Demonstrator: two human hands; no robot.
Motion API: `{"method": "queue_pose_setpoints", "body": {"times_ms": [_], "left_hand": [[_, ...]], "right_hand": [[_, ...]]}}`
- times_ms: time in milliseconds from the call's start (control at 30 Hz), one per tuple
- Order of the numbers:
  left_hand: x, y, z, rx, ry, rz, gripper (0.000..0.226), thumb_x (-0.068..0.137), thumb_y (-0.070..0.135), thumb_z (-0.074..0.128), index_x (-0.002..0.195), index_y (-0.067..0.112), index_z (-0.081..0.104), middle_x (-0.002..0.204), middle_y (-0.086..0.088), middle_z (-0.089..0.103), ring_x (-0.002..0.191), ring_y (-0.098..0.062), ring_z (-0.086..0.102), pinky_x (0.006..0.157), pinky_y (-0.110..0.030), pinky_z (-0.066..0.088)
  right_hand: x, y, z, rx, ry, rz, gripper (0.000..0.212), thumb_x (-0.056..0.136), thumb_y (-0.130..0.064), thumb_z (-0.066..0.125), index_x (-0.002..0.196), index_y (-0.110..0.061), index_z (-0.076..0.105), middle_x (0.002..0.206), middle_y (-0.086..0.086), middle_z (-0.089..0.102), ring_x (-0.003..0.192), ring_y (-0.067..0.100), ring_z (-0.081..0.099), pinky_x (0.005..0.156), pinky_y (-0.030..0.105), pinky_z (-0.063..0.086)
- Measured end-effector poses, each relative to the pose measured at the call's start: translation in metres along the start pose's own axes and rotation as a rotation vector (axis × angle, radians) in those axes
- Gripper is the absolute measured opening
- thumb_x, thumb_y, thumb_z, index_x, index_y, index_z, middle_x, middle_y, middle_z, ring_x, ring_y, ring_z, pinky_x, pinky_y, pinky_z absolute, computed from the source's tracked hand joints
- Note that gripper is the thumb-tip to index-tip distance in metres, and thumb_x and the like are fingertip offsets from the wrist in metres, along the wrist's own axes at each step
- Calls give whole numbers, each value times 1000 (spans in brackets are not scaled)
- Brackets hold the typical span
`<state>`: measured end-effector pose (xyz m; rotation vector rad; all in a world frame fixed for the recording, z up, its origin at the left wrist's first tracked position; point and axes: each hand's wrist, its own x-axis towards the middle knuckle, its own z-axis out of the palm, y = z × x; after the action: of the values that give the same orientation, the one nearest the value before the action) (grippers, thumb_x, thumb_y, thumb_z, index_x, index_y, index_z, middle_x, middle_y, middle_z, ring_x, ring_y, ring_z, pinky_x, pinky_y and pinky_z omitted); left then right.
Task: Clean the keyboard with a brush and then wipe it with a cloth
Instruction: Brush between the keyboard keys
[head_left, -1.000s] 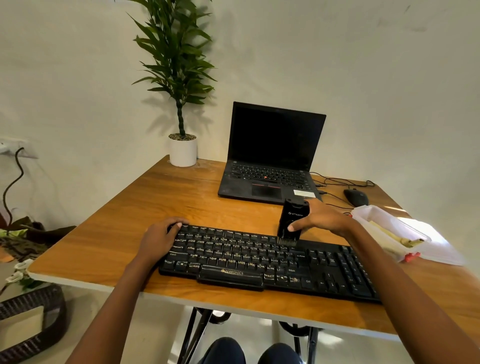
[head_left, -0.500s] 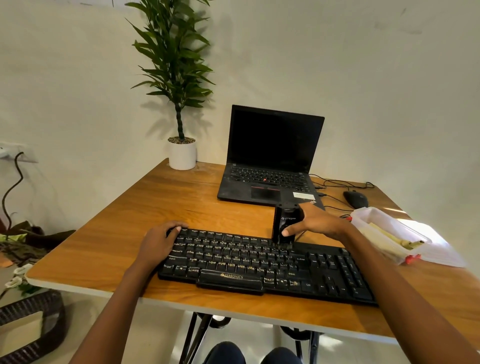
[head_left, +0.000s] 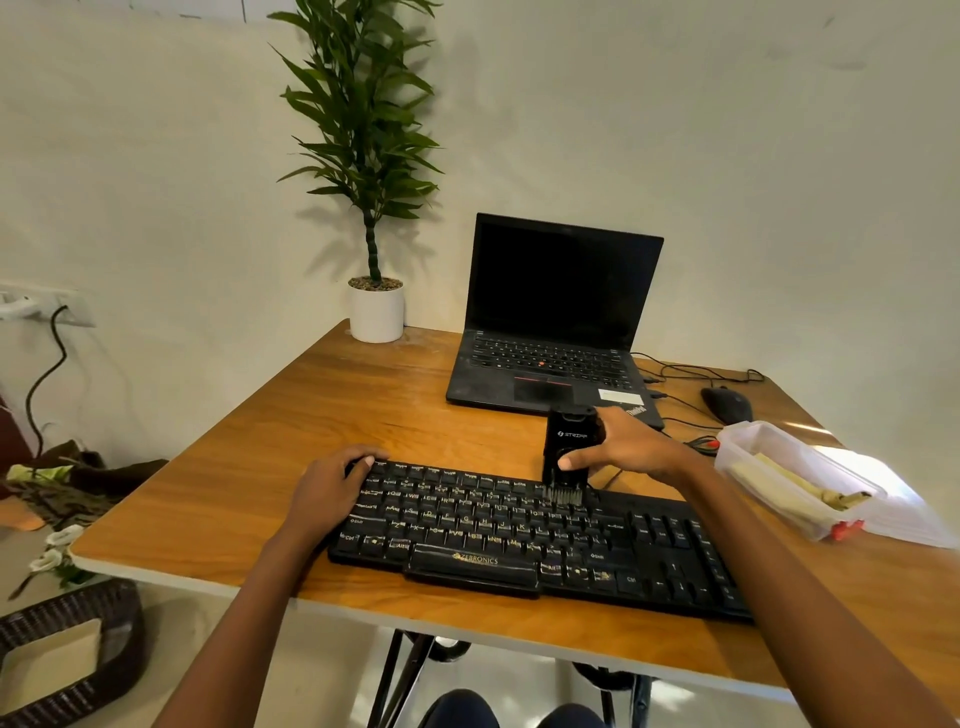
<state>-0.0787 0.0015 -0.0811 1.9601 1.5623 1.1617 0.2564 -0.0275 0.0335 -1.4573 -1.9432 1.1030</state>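
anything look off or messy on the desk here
Nothing is spilled or damaged. The keyboard sits slightly askew to the desk edge, left hand steadying it, right hand holding the brush.

You are looking at a bright, evenly daylit scene with soft light from the right, where a hard sunlit patch blows out to white on the surface (head_left: 322, 431) beside the plastic container (head_left: 779, 467). The plant (head_left: 363, 130) throws a soft, blurred shadow onto the wall (head_left: 753, 130) behind it, and the surface's wood carries a mild sheen. Your wide lens bends the surface edges and wall lines toward the frame borders; the centre stays sharp, with keyboard (head_left: 519, 535) legends readable.
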Motion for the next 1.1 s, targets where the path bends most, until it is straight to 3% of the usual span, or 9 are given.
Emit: {"method": "queue_pose_setpoints", "body": {"times_ms": [333, 500, 600, 733, 900, 1000, 1100], "left_hand": [[1, -1, 1, 1, -8, -5, 23, 95, 12, 51, 106, 20, 69, 116, -2, 66, 107, -17, 58, 82, -27, 44], [0, -2, 1, 3, -15, -5, 23, 96, 13, 50, 106, 20, 69, 116, -2, 66, 108, -19, 58, 88, -32, 46], [1, -3, 0, 7, -15, -1, 23, 96, 13, 50, 105, 22, 69, 115, -1, 66, 107, -19, 59, 90, -37, 47], [1, -4, 1, 17, -13, 4, 23, 96, 14, 51, 106, 24, 68, 114, 2, 66, 105, -16, 59, 88, -36, 48], [2, -4, 1, 18, -14, 0, 23, 96, 14, 50, 106, 22, 69, 116, 1, 66, 107, -17, 58, 85, -31, 46], [2, -4, 1, 28, -15, 0, 23, 96, 15, 50, 107, 23, 69, 116, 0, 66, 107, -19, 59, 85, -33, 48], [2, -5, 1, 32, -13, -2, 23, 96, 15, 50, 107, 23, 69, 115, 0, 67, 106, -19, 59, 84, -33, 48]], "right_hand": [[1, 4, 6, -19, 108, -49, 36, 78, -14, 71, 105, -23, 49, 100, -9, 58, 94, 8, 57, 65, 14, 47], [5, 1, 8, -11, 67, -46, 38, 78, -14, 71, 107, -22, 50, 103, -6, 59, 91, 2, 56, 63, 11, 49], [7, 0, 9, -4, 41, -49, 41, 77, -12, 72, 111, -16, 52, 105, -2, 61, 94, 7, 59, 65, 14, 51], [10, -3, 10, -54, 47, -66, 42, 75, -14, 73, 111, -17, 52, 104, -4, 61, 103, 16, 59, 72, 16, 49], [8, -4, 9, -22, 0, -45, 40, 74, -11, 74, 107, -19, 53, 102, -3, 62, 98, 14, 61, 67, 18, 52], [7, -4, 6, -75, 55, -49, 41, 75, -13, 74, 109, -18, 51, 103, -3, 60, 97, 12, 58, 67, 11, 46], [6, -4, 8, -26, -5, -36, 41, 75, -11, 73, 110, -17, 52, 104, -2, 61, 97, 10, 60, 67, 15, 50]]}}
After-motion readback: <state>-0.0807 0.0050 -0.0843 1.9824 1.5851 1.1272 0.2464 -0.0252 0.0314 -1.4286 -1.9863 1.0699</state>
